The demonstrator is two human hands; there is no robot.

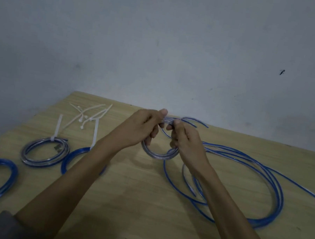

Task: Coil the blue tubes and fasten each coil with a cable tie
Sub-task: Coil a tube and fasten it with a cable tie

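Both grips pinch coil (158,153) top; loop hangs below.

**A bare workroom bench**

A plain work corner, workshop-like: a light wood-grain table (139,208) pushed against a scuffed, unpainted-looking grey wall (164,38). Loose white cable ties (89,118) and tied coils of blue tubing (45,152) lie on it like bench stock.

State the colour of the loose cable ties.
White, in the head view: the loose cable ties on the table.
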